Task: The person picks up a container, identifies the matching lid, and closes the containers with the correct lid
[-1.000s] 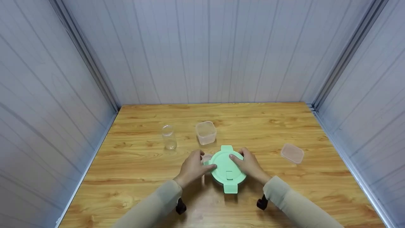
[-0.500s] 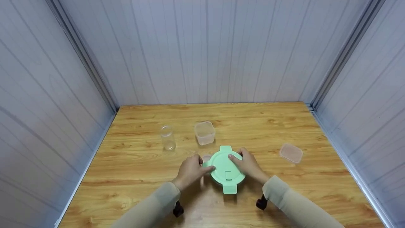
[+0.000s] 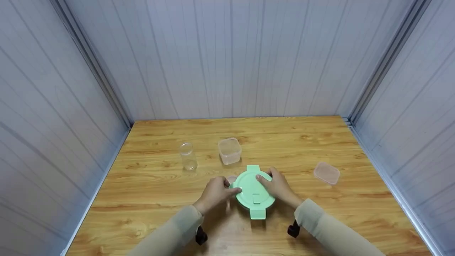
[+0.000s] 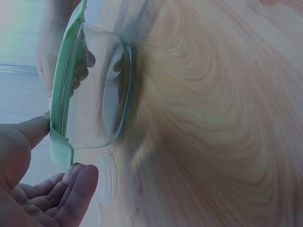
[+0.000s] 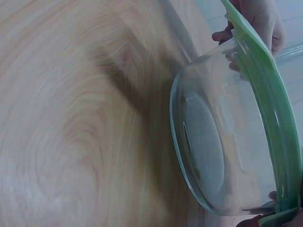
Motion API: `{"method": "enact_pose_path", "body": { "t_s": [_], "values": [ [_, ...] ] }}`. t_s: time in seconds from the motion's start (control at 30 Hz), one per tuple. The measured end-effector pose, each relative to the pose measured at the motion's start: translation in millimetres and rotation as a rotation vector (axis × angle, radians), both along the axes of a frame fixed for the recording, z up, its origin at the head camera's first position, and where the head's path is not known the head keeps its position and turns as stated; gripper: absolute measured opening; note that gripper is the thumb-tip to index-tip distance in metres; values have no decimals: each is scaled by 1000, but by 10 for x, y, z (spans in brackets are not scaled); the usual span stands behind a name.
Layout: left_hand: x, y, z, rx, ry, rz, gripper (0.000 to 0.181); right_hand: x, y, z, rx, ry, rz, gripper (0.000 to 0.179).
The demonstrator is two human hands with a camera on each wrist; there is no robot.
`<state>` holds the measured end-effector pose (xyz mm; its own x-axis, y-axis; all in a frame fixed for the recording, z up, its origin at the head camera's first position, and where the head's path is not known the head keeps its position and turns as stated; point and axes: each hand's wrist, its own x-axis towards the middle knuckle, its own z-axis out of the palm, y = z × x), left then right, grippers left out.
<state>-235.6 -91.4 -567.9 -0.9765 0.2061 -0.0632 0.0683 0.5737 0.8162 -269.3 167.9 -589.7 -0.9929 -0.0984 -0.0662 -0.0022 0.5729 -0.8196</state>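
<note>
A round glass food container (image 5: 203, 132) with a mint-green clip lid (image 3: 253, 190) stands on the wooden table between both hands. My left hand (image 3: 215, 193) is at the lid's left side, thumb on the lid's edge. In the left wrist view its curled fingertips meet the lower end of a side flap (image 4: 61, 152), which hangs down. My right hand (image 3: 279, 186) grips the opposite side, thumb on top of the lid and fingers under its rim against the glass. A small clear round cap (image 4: 107, 178) lies beside the container, close to the left fingers.
Behind the hands stand a clear glass jar (image 3: 188, 156) and an uncovered translucent square plastic box (image 3: 230, 151). A flat translucent lid (image 3: 327, 173) lies to the right on the table (image 3: 153, 213). Pale panel walls (image 3: 227, 60) enclose the back and sides.
My left thumb and fingers have shifted slightly at the flap, and the fingers look more curled. My right hand keeps its grip; the container stays in place.
</note>
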Motion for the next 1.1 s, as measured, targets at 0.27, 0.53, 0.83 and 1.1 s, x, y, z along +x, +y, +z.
{"method": "enact_pose_path", "body": {
  "t_s": [0.27, 0.53, 0.83, 1.1],
  "values": [
    [-22, 4, -39, 115, -47, -44, 31, -10, -1, -17, 4, 3, 4, 29],
    [-76, -5, -38, 132, -142, -9, 28, -10, -8, -20, 5, -15, -9, 31],
    [-132, -23, -13, 141, -192, -1, 26, -13, -25, -24, -3, -21, -22, 35],
    [-145, -16, -85, 196, -219, -8, 23, -4, -20, -63, -3, 0, -28, 34]
  ]
}}
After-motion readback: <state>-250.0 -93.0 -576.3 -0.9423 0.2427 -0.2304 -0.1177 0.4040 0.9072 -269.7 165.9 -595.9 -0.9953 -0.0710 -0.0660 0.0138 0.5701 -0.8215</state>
